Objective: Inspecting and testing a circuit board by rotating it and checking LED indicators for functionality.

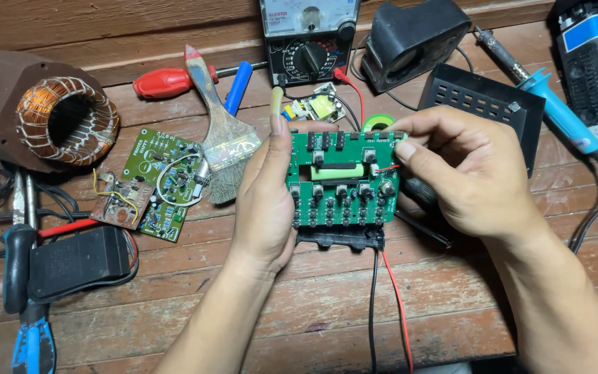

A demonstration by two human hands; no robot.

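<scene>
A green circuit board (344,181) with rows of black parts and a pale green block sits upright over a black holder at the centre of the wooden bench. My left hand (266,201) grips its left edge, thumb up along the side. My right hand (458,170) pinches the board's top right corner, fingertips beside a thin red wire. A red wire (397,305) and a black wire hang from the holder toward the bench's near edge.
A second green board (162,181) and a paintbrush (224,142) lie left of my hands. Behind are an analog meter (309,41), a red screwdriver (164,82) and a copper coil (67,119). A blue soldering iron (555,111) lies at right.
</scene>
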